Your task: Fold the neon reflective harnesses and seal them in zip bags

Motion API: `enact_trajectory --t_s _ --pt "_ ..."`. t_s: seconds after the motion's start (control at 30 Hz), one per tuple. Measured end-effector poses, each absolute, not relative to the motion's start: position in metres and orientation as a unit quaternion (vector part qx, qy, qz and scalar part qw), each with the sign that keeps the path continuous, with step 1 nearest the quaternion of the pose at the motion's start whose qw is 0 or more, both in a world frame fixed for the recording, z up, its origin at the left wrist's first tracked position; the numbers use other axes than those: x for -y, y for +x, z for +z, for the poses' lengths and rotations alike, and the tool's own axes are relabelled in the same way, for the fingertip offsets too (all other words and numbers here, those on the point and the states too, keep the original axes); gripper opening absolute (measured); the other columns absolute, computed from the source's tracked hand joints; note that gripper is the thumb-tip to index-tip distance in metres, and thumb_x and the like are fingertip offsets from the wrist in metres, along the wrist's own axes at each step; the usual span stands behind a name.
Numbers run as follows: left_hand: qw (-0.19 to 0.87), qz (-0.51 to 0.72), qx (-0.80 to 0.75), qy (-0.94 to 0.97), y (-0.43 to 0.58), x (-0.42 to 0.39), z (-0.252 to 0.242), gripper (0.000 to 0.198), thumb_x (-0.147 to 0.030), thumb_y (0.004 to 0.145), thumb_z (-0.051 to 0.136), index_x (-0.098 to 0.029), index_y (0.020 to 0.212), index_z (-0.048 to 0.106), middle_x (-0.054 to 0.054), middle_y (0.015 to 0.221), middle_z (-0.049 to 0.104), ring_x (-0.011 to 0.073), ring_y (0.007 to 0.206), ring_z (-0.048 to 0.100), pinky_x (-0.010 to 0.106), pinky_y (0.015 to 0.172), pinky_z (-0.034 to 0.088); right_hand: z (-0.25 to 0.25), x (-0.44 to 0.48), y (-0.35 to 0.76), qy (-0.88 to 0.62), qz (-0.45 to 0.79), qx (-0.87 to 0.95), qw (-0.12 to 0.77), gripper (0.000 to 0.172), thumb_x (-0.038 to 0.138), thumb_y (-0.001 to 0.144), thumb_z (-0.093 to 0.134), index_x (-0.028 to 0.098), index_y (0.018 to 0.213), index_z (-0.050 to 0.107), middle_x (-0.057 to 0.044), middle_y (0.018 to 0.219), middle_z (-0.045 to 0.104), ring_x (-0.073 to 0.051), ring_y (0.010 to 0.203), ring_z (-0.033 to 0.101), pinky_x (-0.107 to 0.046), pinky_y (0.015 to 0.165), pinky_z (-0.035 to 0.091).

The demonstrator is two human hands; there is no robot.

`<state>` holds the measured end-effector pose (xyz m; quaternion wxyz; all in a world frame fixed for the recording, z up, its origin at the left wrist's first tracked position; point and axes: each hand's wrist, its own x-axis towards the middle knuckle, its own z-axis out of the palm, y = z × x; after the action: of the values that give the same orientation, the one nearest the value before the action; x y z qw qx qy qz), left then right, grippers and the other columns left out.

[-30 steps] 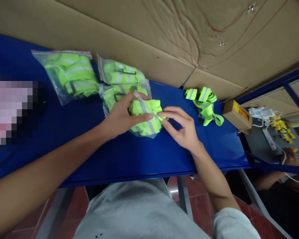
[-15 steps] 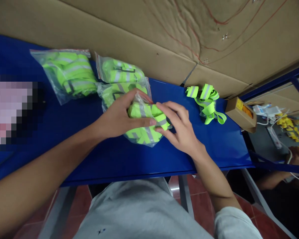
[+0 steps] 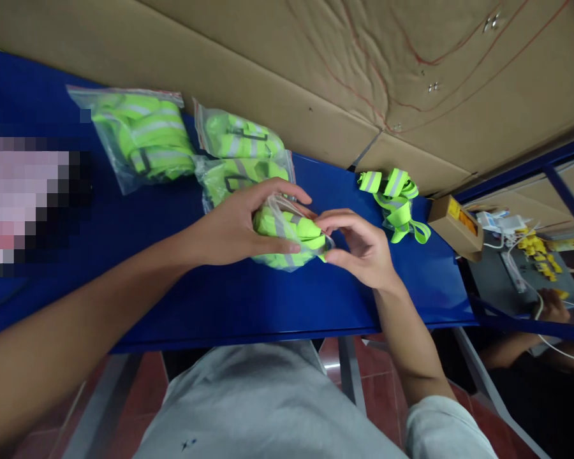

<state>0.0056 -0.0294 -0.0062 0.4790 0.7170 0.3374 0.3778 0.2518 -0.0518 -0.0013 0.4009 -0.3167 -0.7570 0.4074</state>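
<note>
A clear zip bag (image 3: 282,260) with neon-yellow reflective strap (image 3: 289,226) folded inside is between my hands above the blue table. My left hand (image 3: 234,223) grips it from the left, thumb across the front and fingers over the top edge. At its right end, my right hand (image 3: 366,248) has thumb and fingers curled around the bag's mouth, where a bit of strap shows. The exact contact of those fingertips is partly hidden. Just behind my left hand lies another filled bag (image 3: 249,172), partly covered by it.
Two more filled bags (image 3: 157,137) (image 3: 239,135) lie along the cardboard wall (image 3: 268,76). Loose reflective strap (image 3: 399,210) is to the right, beside a small cardboard box (image 3: 452,223). A pixelated patch covers the left. Another person's hand (image 3: 552,306) is at a neighbouring table with yellow pieces.
My right hand has shifted slightly right, its fingers moving from the strap's top to the bag's mouth. The strap sits lower in the bag. The view has moved a little.
</note>
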Motion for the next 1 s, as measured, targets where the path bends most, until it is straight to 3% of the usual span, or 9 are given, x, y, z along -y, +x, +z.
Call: enact_trajectory --t_s 0.13,0.23,0.43,0.6,0.7,0.9,1.0 --pt "0.452 0.327 -0.336 0.759 0.008 0.033 -0.009 0.048 -0.043 0.075 0.083 -0.024 0.117 0.069 0.002 0.113 0.075 0.0221 0.101 0.07 0.028 0.085 0.05 -0.006 0.05 0.25 -0.344 0.523 0.689 0.365 0.039 0.032 0.085 0.081 0.025 0.118 0.061 -0.001 0.1 0.067 -0.014 0.088 0.065 -0.028 0.079 0.057" --pt "0.447 0.289 -0.327 0.781 0.011 0.039 -0.011 0.041 -0.043 0.08 0.079 -0.024 0.115 0.071 0.0 0.102 0.077 0.018 0.084 0.07 0.025 0.072 0.047 -0.007 0.053 0.249 -0.373 0.519 0.708 0.299 0.045 0.033 0.081 0.085 0.023 0.117 0.06 -0.001 0.101 0.068 -0.014 0.09 0.066 -0.028 0.082 0.057" --pt "0.407 0.268 -0.315 0.814 0.016 0.042 -0.003 0.03 -0.041 0.087 0.072 -0.026 0.113 0.071 -0.002 0.1 0.078 0.0197 0.087 0.072 0.028 0.076 0.048 -0.001 0.063 0.244 -0.409 0.369 0.77 0.323 0.033 0.027 0.083 0.082 0.024 0.111 0.064 0.0 0.098 0.069 -0.012 0.08 0.064 -0.025 0.072 0.056" --pt "0.406 0.417 -0.327 0.745 0.017 0.036 0.004 0.036 -0.045 0.082 0.079 -0.026 0.11 0.07 -0.001 0.111 0.076 0.0198 0.102 0.07 0.03 0.093 0.052 0.003 0.066 0.24 -0.399 0.132 0.809 0.411 0.036 0.03 0.093 0.072 0.03 0.129 0.069 -0.006 0.117 0.071 -0.023 0.105 0.068 -0.04 0.094 0.059" --pt "0.393 0.429 -0.34 0.739 0.017 0.039 0.013 0.037 -0.044 0.08 0.081 -0.024 0.109 0.07 -0.001 0.109 0.076 0.0204 0.102 0.07 0.031 0.093 0.053 0.006 0.069 0.242 -0.366 0.066 0.821 0.434 0.036 0.026 0.096 0.068 0.034 0.131 0.07 -0.004 0.116 0.074 -0.025 0.105 0.07 -0.043 0.095 0.06" --pt "0.364 0.401 -0.365 0.757 0.023 0.047 0.026 0.036 -0.049 0.081 0.077 -0.022 0.105 0.073 -0.002 0.098 0.077 0.019 0.089 0.07 0.03 0.08 0.051 0.019 0.06 0.248 -0.331 0.111 0.849 0.397 0.014 0.027 0.096 0.067 0.032 0.103 0.078 -0.004 0.103 0.071 -0.021 0.096 0.068 -0.042 0.086 0.057" --pt "0.354 0.365 -0.361 0.782 0.027 0.043 0.029 0.027 -0.042 0.083 0.073 -0.023 0.103 0.073 -0.005 0.093 0.076 0.0158 0.083 0.069 0.029 0.077 0.049 0.023 0.049 0.25 -0.307 0.142 0.87 0.358 0.012 0.033 0.096 0.066 0.028 0.092 0.077 -0.005 0.103 0.066 -0.022 0.1 0.064 -0.044 0.09 0.054"
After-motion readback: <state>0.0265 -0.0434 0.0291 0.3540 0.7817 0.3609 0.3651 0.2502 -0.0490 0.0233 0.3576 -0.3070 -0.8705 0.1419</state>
